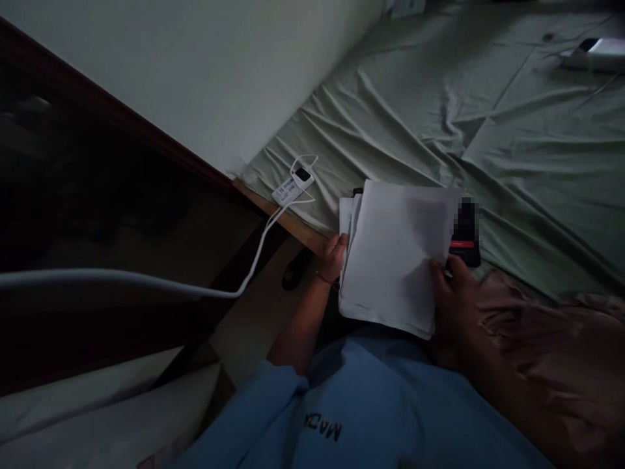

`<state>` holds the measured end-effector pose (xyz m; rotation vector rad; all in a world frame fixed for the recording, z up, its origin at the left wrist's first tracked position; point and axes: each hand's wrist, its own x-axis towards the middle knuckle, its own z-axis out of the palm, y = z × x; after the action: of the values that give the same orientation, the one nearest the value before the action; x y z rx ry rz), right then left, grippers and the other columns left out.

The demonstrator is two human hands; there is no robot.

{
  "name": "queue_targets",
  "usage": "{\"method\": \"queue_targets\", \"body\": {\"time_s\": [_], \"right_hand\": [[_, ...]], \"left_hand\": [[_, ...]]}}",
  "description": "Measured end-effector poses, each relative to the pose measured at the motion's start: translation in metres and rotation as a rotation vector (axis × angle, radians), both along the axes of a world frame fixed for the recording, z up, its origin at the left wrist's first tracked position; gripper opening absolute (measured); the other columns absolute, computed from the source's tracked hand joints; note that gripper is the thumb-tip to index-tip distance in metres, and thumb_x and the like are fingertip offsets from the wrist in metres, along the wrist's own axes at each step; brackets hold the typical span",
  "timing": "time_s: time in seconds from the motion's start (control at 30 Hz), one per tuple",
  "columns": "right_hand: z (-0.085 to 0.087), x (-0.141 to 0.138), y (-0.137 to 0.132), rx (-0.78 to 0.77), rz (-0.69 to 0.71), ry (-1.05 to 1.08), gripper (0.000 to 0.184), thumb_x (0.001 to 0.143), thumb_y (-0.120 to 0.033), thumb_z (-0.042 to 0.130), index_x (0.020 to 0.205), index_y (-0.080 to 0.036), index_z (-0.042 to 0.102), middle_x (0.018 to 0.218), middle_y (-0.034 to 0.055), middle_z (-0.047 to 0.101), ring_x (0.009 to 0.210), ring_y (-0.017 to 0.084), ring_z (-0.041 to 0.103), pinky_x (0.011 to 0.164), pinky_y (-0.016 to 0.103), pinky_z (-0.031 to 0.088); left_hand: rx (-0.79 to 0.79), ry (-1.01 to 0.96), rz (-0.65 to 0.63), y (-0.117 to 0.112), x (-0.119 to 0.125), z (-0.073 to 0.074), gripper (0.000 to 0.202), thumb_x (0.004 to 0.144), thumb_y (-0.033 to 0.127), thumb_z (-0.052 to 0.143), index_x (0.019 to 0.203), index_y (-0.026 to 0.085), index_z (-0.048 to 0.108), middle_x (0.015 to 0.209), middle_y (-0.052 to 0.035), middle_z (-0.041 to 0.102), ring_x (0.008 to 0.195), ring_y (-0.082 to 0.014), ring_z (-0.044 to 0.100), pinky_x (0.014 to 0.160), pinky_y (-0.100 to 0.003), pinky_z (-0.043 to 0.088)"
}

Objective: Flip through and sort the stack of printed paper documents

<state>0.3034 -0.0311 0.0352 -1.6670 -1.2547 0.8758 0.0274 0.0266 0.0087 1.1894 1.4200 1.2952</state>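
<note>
Both arms are reaching forward from the body, forearms bare. The left hand (334,256) is curling its fingers around an edge, wrist bent. The right hand (452,286) is pressing down, thumb forward, fingers gripping.

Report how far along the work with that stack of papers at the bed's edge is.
Done: the papers are gathered into one stack over the bed edge. In hand: the left hand grips the stack's left side, the right hand its right edge, beside a dark card with a red stripe. Left: lower sheets fan out unevenly at the top left corner; the charger lies apart, untouched.
</note>
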Motion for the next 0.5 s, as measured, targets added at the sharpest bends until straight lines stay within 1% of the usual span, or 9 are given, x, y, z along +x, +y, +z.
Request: {"method": "queue_targets", "body": {"time_s": [0.13,0.33,0.4,0.5], "right_hand": [[-0.002,0.0046,0.0003,0.009,-0.023,-0.028,0.035,0.092,-0.052,0.057,0.103,-0.02,0.064,0.089,0.0058,0.066,0.078,0.021,0.059,0.067,0.034,0.047],[-0.002,0.003,-0.0002,0.011,-0.016,-0.052,0.032,0.091,-0.05,0.057,0.101,-0.021,0.065,0.081,0.0031,0.063,0.073,0.02,0.057,0.067,0.033,0.044],[-0.0019,0.001,0.0,-0.003,-0.01,-0.036,0.032,0.091,-0.05,0.057,0.1,-0.021,0.065,0.079,0.0027,0.063,0.072,0.02,0.056,0.066,0.032,0.043],[-0.0013,-0.0015,0.0003,-0.011,-0.013,-0.002,0.032,0.091,-0.05,0.058,0.102,-0.021,0.065,0.081,0.0028,0.064,0.073,0.019,0.056,0.065,0.031,0.043]], "left_hand": [[0.013,0.078,0.019,0.0002,-0.0004,0.0005,0.056,0.089,0.071,0.056,0.076,0.017,0.062,0.073,-0.0016,0.057,0.073,-0.0159,0.051,0.072,-0.029,0.042],[-0.037,0.134,-0.023,-0.0012,0.0014,0.0029,0.061,0.09,0.075,0.05,0.067,0.018,0.048,0.063,0.0013,0.042,0.063,-0.0131,0.04,0.062,-0.029,0.034],[-0.03,0.143,-0.017,-0.0009,0.003,0.0035,0.062,0.089,0.077,0.05,0.067,0.018,0.048,0.062,0.0011,0.042,0.062,-0.0131,0.04,0.061,-0.029,0.033],[-0.048,0.105,-0.005,-0.0001,0.005,0.0037,0.064,0.086,0.08,0.05,0.07,0.018,0.053,0.065,0.0001,0.046,0.064,-0.0136,0.042,0.061,-0.029,0.034]]}}
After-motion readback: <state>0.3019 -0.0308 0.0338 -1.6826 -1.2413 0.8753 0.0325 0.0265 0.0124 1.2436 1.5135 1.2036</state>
